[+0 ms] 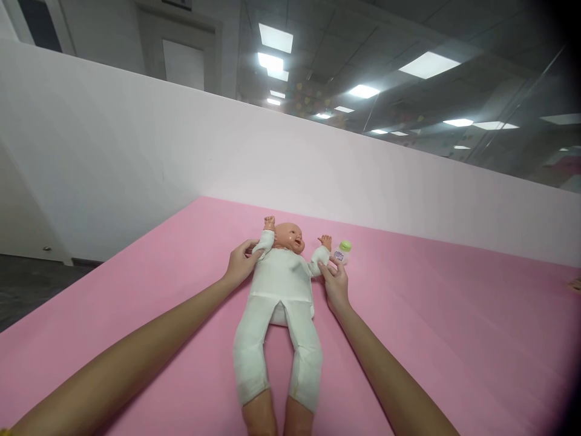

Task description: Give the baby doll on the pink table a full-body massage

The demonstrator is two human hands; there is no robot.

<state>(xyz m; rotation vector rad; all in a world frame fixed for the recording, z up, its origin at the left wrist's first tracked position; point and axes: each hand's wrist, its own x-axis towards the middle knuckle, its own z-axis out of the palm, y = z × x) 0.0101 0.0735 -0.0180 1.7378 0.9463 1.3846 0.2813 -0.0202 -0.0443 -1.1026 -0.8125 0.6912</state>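
Observation:
A baby doll [281,281] with a white cloth body lies on its back on the pink table surface [181,357], head toward the wall and both its arms raised. My left hand [244,261] is closed around the doll's upper arm on the left side of the picture. On the other side, my right hand [336,281] grips the doll's other arm near the elbow, thumb in front. Just beyond my right fingers stands a small clear bottle [341,253] with a green cap. The doll's feet run out of the bottom of the view.
A white wall panel [290,157] rises behind the table. At the far right edge, a small brownish thing [575,284] is cut off by the dark border. Grey floor [31,287] shows beyond the table's left edge.

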